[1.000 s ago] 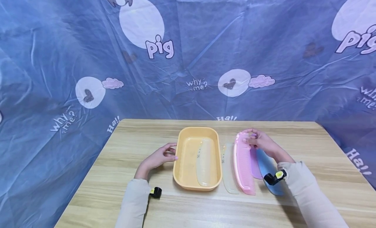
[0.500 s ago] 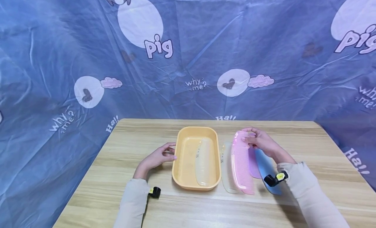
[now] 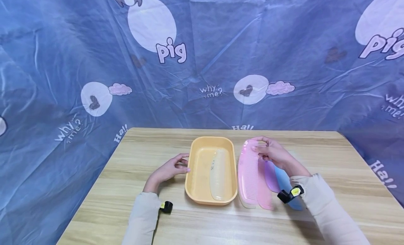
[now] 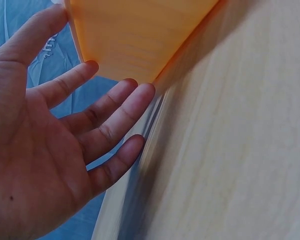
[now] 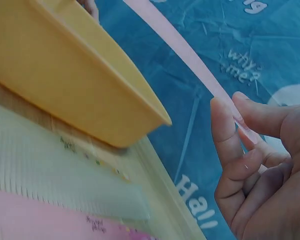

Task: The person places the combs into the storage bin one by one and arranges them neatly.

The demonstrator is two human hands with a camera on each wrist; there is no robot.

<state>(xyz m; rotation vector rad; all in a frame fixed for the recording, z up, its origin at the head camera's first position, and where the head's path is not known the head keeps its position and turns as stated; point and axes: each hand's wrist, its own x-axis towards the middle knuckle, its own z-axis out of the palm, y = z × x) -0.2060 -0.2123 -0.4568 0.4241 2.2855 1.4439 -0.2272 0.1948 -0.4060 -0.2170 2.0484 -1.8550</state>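
1. The left hand (image 3: 172,169) rests on the table (image 3: 126,189) with its fingers relaxed and spread, holding nothing; its fingertips (image 4: 140,92) reach the left wall of the orange tray.
2. The orange tray (image 3: 193,174) sits near the middle of the table, and a clear comb (image 3: 218,174) lies lengthwise inside it.
3. Just right of the tray, a second clear comb (image 3: 244,202) lies flat on the table, mostly covered by the pink comb above it.
4. The pink comb (image 3: 249,174) is lifted, tilted over that clear comb close to the tray's right rim.
5. The right hand (image 3: 273,153) pinches the pink comb's far end between thumb and fingers.
6. Under the right wrist lie a purple comb (image 3: 270,174) and, just beside it, a blue comb (image 3: 284,183), both flat on the table.
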